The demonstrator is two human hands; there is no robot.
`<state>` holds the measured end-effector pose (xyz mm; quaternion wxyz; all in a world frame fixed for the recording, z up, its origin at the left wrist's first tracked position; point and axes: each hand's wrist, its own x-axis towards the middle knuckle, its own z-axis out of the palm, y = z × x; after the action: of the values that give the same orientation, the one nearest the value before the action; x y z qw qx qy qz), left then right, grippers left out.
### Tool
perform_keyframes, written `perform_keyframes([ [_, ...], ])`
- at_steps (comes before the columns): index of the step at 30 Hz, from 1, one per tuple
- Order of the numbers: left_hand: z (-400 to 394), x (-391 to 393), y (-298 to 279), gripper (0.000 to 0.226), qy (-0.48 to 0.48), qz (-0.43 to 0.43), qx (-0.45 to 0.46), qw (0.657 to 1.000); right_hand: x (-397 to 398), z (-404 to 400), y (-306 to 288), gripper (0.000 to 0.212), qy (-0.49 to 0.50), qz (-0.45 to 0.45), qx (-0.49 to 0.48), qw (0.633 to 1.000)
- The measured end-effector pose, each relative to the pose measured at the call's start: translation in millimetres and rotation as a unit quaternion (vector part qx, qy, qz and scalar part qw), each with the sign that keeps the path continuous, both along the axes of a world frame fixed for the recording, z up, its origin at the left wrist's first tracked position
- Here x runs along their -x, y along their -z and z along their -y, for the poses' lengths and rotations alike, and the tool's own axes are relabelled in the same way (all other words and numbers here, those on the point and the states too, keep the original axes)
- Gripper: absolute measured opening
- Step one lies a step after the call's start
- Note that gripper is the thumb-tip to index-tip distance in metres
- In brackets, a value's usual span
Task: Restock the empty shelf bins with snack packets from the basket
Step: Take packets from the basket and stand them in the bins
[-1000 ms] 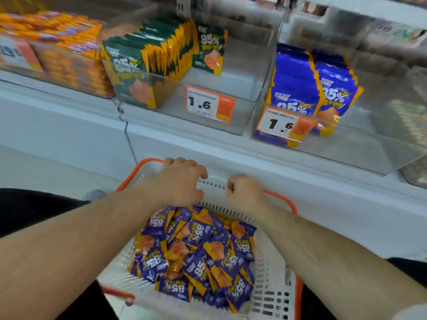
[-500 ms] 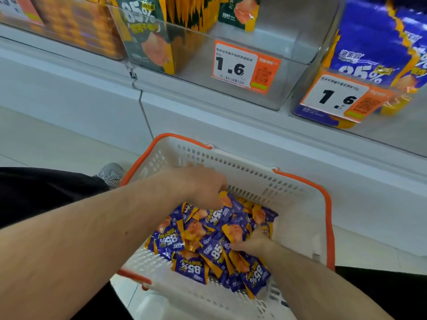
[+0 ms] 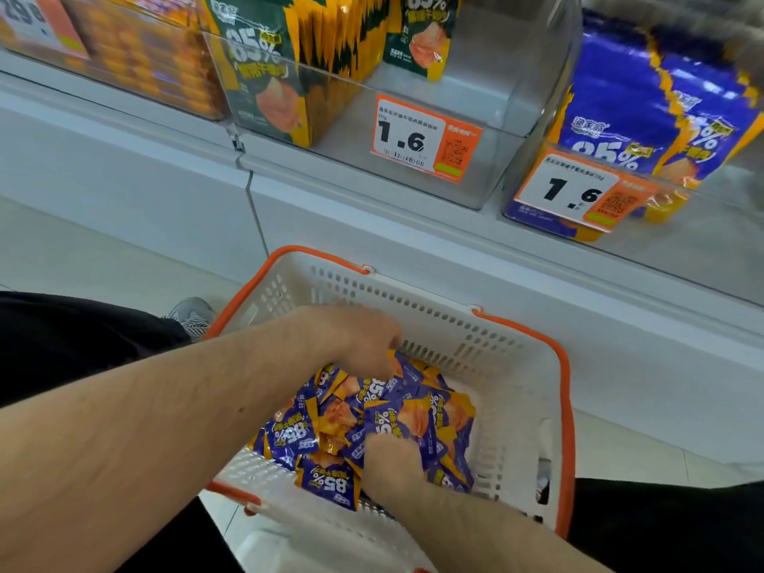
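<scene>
Packets (image 3: 364, 419) fill the basket (image 3: 516, 407); both hands dig in, gathering. Left hand (image 3: 359, 341) and right hand (image 3: 390, 454) have fingers buried, so grip cannot be told. Next, lift a handful toward the bin (image 3: 516, 117).

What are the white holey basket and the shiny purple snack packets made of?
White perforated basket with orange rim: looks like moulded plastic, matte, with even rows of punched slots. Purple and orange snack packets: probably plastic or foil film, glossy, crinkled, catching light.
</scene>
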<state>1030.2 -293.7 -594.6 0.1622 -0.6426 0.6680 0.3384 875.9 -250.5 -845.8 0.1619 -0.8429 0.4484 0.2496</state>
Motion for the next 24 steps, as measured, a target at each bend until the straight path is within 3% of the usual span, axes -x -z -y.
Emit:
perform_keyframes([
  [2,-1.8,-0.7,-1.7,0.047,0.002,0.002,0.003,1.0,-4.3,-3.9,-30.9,0.025,-0.064,0.023,0.003,0.998],
  [6,-6.0,-4.2,0.2,0.047,0.0,0.0,0.004,1.0,1.0,12.4,-50.2,0.036,-0.061,0.047,0.052,0.996],
  [11,-7.4,-6.5,3.7,0.044,-0.005,-0.001,0.005,1.0,13.4,42.2,-39.8,0.088,0.006,-0.002,-0.03,1.0],
  [15,-6.9,-7.7,5.2,0.042,-0.01,-0.005,0.002,1.0,19.6,49.9,-31.1,0.111,-0.021,-0.08,-0.01,0.996],
  [17,-7.1,-8.1,6.1,0.041,-0.015,-0.007,0.0,1.0,17.6,48.5,-36.9,0.105,-0.044,-0.096,0.027,0.994],
  [19,-6.7,-10.1,7.3,0.042,-0.02,-0.007,-0.004,1.0,14.0,51.3,-46.2,0.078,-0.078,-0.086,0.029,0.993],
  [22,-5.1,-16.1,6.2,0.045,-0.04,0.005,-0.01,0.999,4.0,66.1,-67.8,0.048,-0.032,-0.015,-0.081,0.996],
  [24,-3.8,-21.5,1.8,0.047,-0.08,0.012,0.007,0.997,-2.4,81.7,-87.9,0.053,0.055,0.056,-0.19,0.979],
])
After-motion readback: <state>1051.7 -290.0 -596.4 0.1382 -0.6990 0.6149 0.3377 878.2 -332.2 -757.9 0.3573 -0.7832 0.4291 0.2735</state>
